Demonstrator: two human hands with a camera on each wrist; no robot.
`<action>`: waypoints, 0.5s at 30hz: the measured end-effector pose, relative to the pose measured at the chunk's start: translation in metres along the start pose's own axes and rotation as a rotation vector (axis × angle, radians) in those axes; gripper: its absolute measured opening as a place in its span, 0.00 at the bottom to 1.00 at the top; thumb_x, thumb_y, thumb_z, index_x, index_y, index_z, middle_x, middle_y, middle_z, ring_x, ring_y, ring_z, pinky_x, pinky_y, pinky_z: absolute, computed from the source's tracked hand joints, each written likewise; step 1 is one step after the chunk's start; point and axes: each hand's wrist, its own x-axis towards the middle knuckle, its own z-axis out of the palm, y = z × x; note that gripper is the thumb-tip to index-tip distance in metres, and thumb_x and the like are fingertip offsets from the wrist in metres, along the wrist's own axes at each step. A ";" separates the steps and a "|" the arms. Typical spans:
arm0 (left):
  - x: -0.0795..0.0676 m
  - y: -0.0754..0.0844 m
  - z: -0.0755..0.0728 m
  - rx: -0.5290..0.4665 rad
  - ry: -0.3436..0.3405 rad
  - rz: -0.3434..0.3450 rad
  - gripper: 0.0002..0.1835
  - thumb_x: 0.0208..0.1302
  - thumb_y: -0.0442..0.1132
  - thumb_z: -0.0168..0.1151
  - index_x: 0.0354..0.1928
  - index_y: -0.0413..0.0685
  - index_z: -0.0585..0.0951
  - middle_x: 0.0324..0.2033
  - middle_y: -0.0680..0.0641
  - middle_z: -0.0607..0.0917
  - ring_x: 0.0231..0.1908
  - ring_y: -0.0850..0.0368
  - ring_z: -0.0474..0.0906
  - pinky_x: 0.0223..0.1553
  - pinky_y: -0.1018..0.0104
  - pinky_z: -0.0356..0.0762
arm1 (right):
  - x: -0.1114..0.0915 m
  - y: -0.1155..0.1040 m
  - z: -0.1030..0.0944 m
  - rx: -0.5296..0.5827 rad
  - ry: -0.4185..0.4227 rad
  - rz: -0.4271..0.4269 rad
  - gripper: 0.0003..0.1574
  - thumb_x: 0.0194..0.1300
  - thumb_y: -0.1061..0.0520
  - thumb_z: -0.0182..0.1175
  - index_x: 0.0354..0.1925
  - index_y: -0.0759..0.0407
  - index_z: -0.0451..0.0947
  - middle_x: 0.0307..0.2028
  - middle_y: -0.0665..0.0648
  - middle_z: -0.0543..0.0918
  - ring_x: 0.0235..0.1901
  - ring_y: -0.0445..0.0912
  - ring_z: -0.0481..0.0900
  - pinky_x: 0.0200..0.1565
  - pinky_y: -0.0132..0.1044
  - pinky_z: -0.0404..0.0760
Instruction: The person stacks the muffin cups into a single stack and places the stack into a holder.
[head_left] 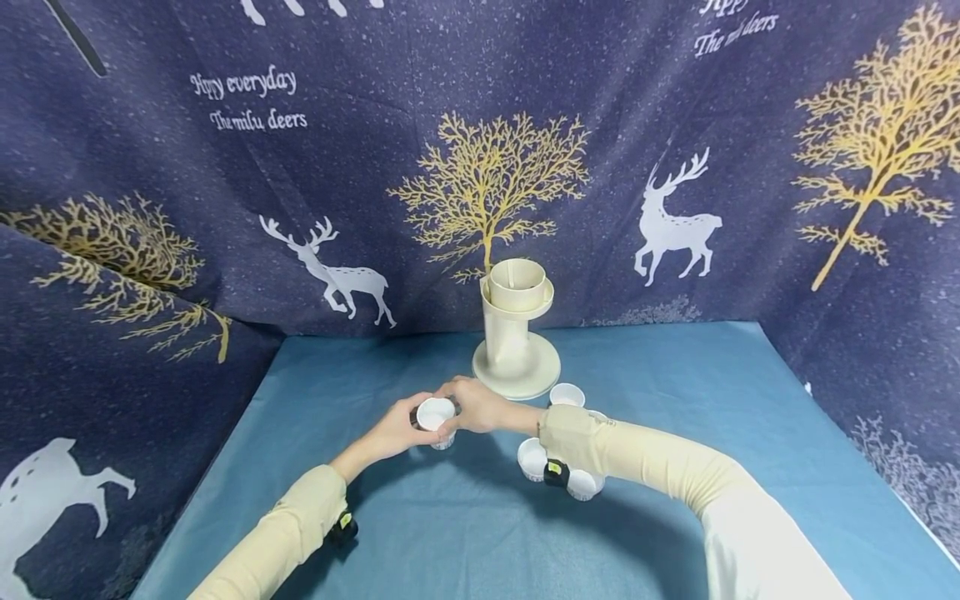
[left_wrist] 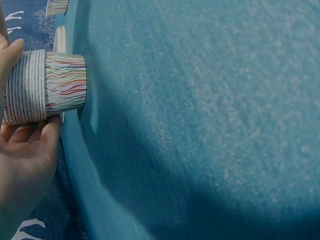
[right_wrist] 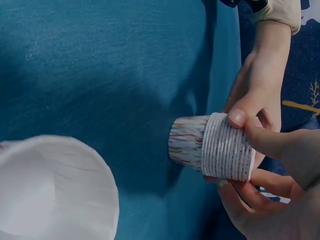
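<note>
My left hand (head_left: 397,429) and right hand (head_left: 480,404) both grip a stack of paper baking cups (head_left: 437,412) from opposite sides, thumbs and fingers curled round its rims. In the right wrist view the nested stack (right_wrist: 212,146) lies sideways in the picture, with many closely layered white rims and a streaked, coloured outer wall. The left wrist view shows red, orange and green wavy lines on the lowest cup (left_wrist: 66,82). In the head view the white inside of the top cup faces up. Part of the stack is hidden by fingers.
A cream stand (head_left: 506,337) with a round base and a cylindrical holder (head_left: 517,287) on top stands at the back. Several white paper cups, such as one at the front (head_left: 532,458) and one behind (head_left: 567,395), stand around my right forearm, which partly hides them.
</note>
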 end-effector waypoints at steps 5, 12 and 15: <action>-0.001 0.000 0.000 -0.016 0.000 -0.016 0.34 0.57 0.41 0.71 0.63 0.36 0.70 0.50 0.37 0.80 0.44 0.56 0.78 0.41 0.68 0.78 | -0.001 0.000 -0.004 -0.004 -0.027 0.008 0.34 0.55 0.51 0.72 0.59 0.60 0.77 0.54 0.59 0.81 0.45 0.50 0.81 0.43 0.32 0.78; -0.002 -0.003 0.000 -0.014 -0.012 0.008 0.36 0.57 0.45 0.71 0.63 0.35 0.69 0.49 0.38 0.81 0.43 0.59 0.79 0.40 0.66 0.79 | -0.003 0.000 -0.008 0.038 -0.057 0.002 0.36 0.55 0.53 0.72 0.61 0.58 0.75 0.57 0.61 0.79 0.43 0.52 0.82 0.40 0.31 0.78; -0.002 -0.001 -0.001 -0.024 -0.025 -0.026 0.35 0.58 0.43 0.70 0.64 0.37 0.69 0.51 0.38 0.80 0.45 0.57 0.79 0.41 0.66 0.78 | -0.004 0.001 -0.008 0.039 -0.053 0.002 0.36 0.55 0.53 0.72 0.61 0.58 0.75 0.58 0.60 0.79 0.43 0.52 0.83 0.40 0.31 0.78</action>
